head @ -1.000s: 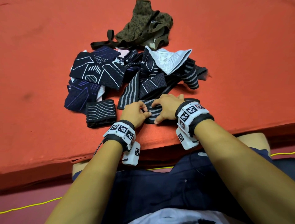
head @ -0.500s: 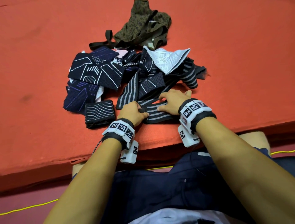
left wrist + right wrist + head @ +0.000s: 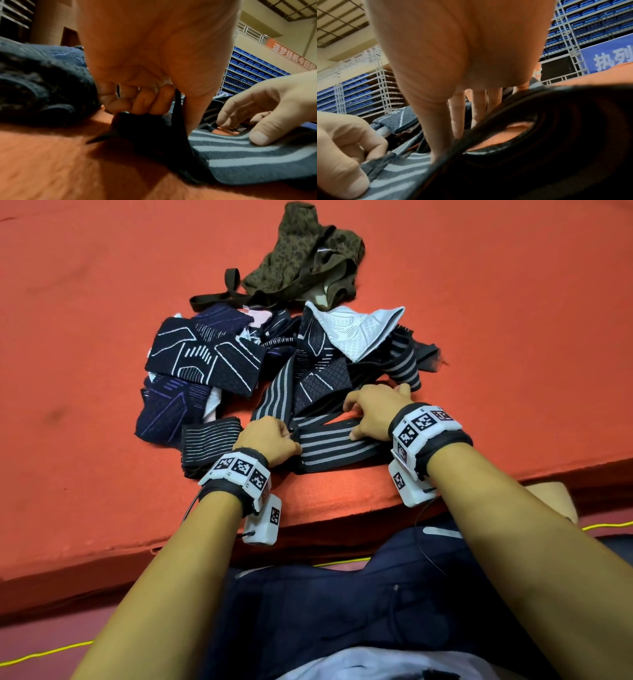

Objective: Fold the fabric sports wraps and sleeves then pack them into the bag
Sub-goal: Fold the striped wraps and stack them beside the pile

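Hidden or unclear: the right wrist view is half blocked by a dark looped band close to the lens, so the right fingertips are mostly out of sight there. The left wrist view blurs the dark cloth at its left edge. The bag's opening cannot be made out.

Striped wrap point(image 3: 337, 448) lies flat near the front edge of the orange mat point(image 3: 513, 337), stretched sideways between the two hands.

Left hand point(image 3: 270, 440): grip closed, fingers curled, thumb and fingers pinching the wrap's dark left end; the left wrist view shows the cloth bunched under the knuckles.

Right hand point(image 3: 373, 412): grip loose, fingers extended, thumb point(image 3: 260, 136) pressing down on the stripes at the wrap's right part, the other fingers reaching toward the pile.

Pile of dark patterned sleeves point(image 3: 212, 361) sits just behind the hands, a white piece point(image 3: 356, 332) on top. A folded striped wrap point(image 3: 209, 443) lies just left of the left hand. Olive bag point(image 3: 308, 261) lies beyond the pile, strap trailing left.
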`<control>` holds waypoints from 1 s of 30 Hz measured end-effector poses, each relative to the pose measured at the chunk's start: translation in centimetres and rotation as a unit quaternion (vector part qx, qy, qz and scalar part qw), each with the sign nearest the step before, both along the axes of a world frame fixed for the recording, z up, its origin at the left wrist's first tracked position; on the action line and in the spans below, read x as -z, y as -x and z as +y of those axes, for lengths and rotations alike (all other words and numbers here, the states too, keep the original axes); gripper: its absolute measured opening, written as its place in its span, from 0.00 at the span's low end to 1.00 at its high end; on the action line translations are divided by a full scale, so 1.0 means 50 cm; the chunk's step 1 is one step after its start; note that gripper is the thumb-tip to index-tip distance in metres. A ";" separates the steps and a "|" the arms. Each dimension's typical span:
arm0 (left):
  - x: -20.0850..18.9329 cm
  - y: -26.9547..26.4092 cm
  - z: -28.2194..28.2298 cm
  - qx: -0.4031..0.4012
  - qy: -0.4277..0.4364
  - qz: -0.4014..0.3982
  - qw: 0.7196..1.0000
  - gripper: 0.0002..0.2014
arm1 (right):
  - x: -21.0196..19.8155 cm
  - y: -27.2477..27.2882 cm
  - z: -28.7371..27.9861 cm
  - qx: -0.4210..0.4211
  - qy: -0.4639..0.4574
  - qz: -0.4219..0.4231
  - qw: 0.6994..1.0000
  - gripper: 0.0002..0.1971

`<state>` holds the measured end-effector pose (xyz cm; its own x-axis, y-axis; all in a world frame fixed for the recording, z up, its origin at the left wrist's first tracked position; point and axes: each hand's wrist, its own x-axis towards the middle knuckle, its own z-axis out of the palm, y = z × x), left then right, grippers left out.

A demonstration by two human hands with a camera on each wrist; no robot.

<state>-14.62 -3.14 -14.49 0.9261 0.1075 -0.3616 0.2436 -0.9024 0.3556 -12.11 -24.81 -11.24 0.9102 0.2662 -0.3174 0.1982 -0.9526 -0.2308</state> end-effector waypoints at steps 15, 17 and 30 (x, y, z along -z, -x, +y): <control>0.003 0.014 -0.033 0.019 -0.029 -0.045 0.998 0.19 | 0.016 0.044 0.013 -0.061 0.009 0.033 0.998 0.27; 0.000 0.016 -0.047 0.053 -0.030 -0.068 0.996 0.22 | 0.017 0.044 0.015 -0.065 0.024 0.039 0.997 0.31; -0.001 0.023 -0.064 0.213 0.010 -0.032 0.976 0.37 | 0.036 0.040 0.007 -0.052 0.001 0.033 0.998 0.32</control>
